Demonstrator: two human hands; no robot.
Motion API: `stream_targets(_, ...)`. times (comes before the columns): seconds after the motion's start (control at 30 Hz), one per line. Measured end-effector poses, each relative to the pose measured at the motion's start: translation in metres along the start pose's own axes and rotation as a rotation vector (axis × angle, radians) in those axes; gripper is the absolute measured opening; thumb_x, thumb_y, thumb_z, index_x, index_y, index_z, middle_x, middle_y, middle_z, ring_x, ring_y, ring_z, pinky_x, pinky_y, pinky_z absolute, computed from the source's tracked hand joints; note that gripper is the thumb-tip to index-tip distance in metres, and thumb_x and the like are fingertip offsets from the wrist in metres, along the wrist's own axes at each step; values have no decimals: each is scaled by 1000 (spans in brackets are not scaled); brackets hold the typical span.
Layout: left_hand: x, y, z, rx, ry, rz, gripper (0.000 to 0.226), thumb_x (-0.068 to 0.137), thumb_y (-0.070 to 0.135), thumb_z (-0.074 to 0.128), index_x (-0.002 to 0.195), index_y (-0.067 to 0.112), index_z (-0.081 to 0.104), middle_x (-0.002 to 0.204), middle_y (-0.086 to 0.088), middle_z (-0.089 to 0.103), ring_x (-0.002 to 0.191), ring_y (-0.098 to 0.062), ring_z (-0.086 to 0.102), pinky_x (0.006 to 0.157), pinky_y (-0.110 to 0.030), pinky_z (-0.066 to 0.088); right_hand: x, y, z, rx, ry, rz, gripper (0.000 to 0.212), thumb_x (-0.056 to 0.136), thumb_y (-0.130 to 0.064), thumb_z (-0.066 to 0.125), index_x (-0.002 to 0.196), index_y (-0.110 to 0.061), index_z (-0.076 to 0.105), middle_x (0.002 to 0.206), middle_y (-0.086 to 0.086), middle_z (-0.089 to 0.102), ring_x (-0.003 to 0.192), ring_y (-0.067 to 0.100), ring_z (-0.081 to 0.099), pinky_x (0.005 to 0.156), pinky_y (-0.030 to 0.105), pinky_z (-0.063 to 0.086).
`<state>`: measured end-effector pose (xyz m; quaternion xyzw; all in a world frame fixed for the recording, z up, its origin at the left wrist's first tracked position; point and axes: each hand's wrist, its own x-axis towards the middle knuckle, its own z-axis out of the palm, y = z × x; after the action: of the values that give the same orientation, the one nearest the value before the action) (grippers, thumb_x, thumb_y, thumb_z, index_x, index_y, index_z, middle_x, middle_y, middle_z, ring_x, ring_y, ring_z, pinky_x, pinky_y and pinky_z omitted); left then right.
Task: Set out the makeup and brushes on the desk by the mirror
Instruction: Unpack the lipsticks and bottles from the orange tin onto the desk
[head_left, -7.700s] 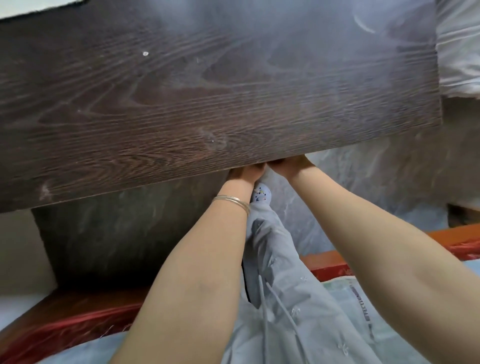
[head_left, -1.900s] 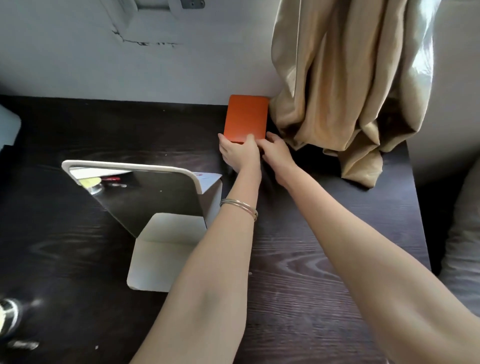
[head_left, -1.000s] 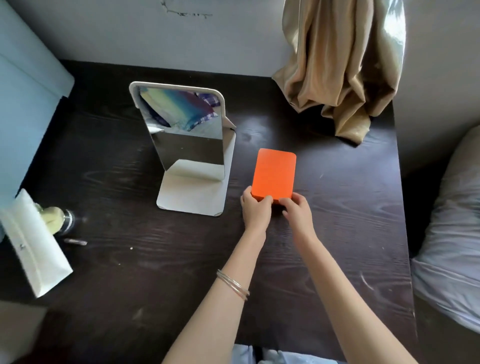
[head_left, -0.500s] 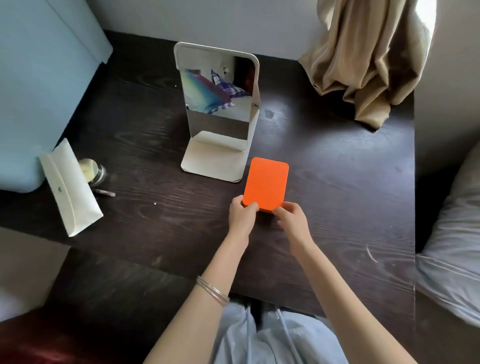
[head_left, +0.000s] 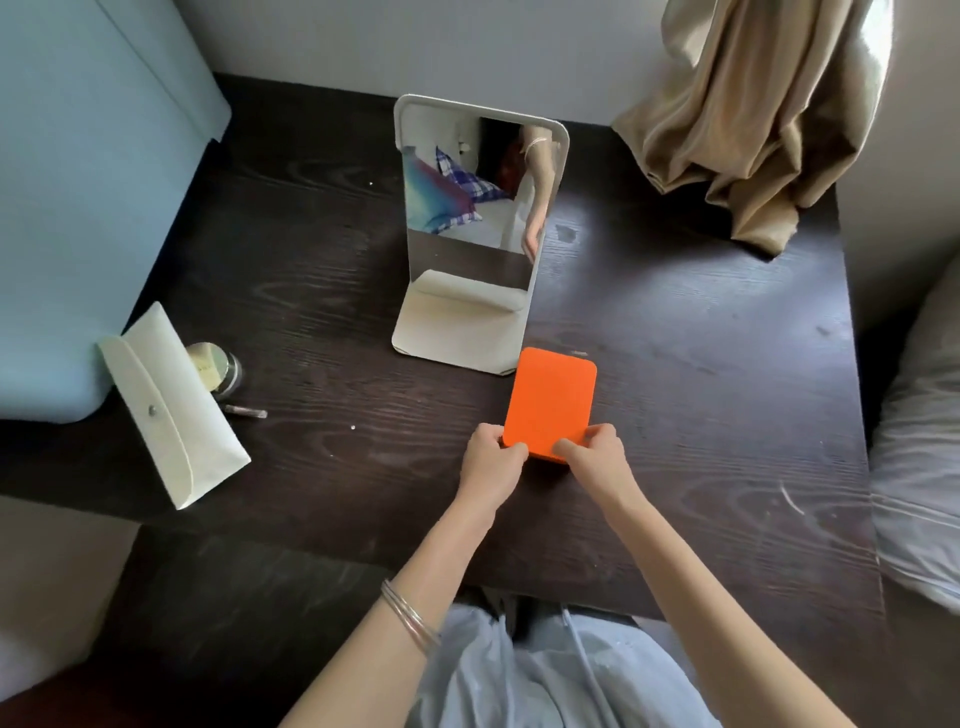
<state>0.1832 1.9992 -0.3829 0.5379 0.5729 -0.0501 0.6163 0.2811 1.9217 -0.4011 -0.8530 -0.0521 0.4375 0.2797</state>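
A flat orange case (head_left: 551, 401) lies on the dark wooden desk (head_left: 675, 415), just in front of the right corner of the mirror's base. My left hand (head_left: 491, 457) grips its near left corner and my right hand (head_left: 592, 457) grips its near right corner. The white standing mirror (head_left: 475, 218) faces me at the desk's middle. At the left edge lie a white pouch (head_left: 171, 415), a small round jar (head_left: 215, 366) and a thin short stick-like item (head_left: 247, 412).
A pale blue box (head_left: 78, 208) stands along the desk's left side. A beige curtain (head_left: 753, 114) hangs onto the back right corner. A grey pillow (head_left: 919, 441) lies past the desk's right edge. My lap in light blue cloth (head_left: 545, 670) is at the front edge.
Both hands have drawn the orange case from the back of the desk by the curtain toward me. It now rests in front of the mirror's base; the view has pulled back.
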Motion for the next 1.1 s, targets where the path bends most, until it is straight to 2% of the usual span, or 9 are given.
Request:
stream_targets(0.17, 6, -11, -36, 242, -154, -7, 19, 90, 16, 48, 108, 12, 51, 99, 1, 52, 86, -10, 47, 74, -25, 37, -16, 6, 11, -53, -38, 25, 33, 87, -23, 58, 108, -10, 36, 117, 14, 51, 89, 21, 52, 64, 31, 39)
stream_targets(0.23, 10, -11, -50, 293, -172, -9, 7, 87, 14, 47, 82, 14, 50, 79, 0, 48, 74, -13, 43, 66, -27, 35, -21, 2, 20, -72, -45, 12, 32, 86, -22, 58, 105, -10, 35, 117, 13, 50, 92, 23, 52, 68, 32, 40)
stream_targets(0.3, 14, -12, -63, 347, -199, 5, 31, 84, 12, 46, 57, 19, 31, 61, 1, 31, 64, -17, 32, 62, -32, 27, -23, -6, 31, -87, -57, 3, 32, 86, -23, 58, 105, -11, 34, 117, 12, 48, 98, 26, 54, 73, 34, 42)
stream_targets(0.43, 26, -14, -92, 416, -204, -20, 37, 83, 14, 47, 53, 19, 25, 59, -1, 28, 66, -20, 33, 66, -35, 27, -24, -25, 54, -127, -95, -19, 29, 87, -23, 55, 104, -9, 35, 113, 12, 47, 93, 26, 54, 67, 32, 42)
stream_targets(0.53, 38, -11, -112, 388, -201, -74, 20, 88, 18, 49, 68, 17, 45, 80, -6, 51, 81, -21, 54, 80, -34, 46, -21, -37, 67, -145, -142, -26, 27, 88, -24, 53, 103, -10, 35, 107, 10, 47, 84, 20, 49, 58, 28, 36)
stream_targets(0.63, 48, -9, -123, 338, -208, -50, 12, 92, 14, 48, 95, 17, 59, 103, -8, 58, 96, -21, 61, 89, -36, 51, -17, -47, 73, -165, -158, -2, 27, 89, -24, 51, 106, -9, 36, 111, 12, 50, 87, 21, 51, 65, 29, 41)
stream_targets(0.73, 51, -9, -123, 260, -247, -43, 53, 94, 9, 48, 144, 22, 37, 131, -6, 54, 106, -21, 61, 73, -23, 54, -14, -50, 73, -177, -135, 19, 24, 91, -22, 47, 109, -9, 37, 110, 11, 49, 87, 23, 52, 71, 32, 43)
stream_targets(0.9, 55, -9, -116, 202, -297, -49, 59, 94, 7, 47, 148, 26, 30, 141, -6, 48, 114, -20, 58, 80, -23, 54, -13, -47, 67, -224, -63, 35, 45, 92, -21, 46, 133, -6, 37, 125, 13, 49, 104, 25, 51, 81, 34, 43)
stream_targets(1.1, 59, -3, -109, 208, -318, -46, 58, 96, 7, 45, 148, 24, 28, 144, -8, 44, 118, -23, 56, 88, -29, 52, -12, -51, 63, -251, -29, 44, 43, 91, -23, 48, 129, -5, 38, 124, 14, 47, 105, 29, 52, 85, 37, 44)
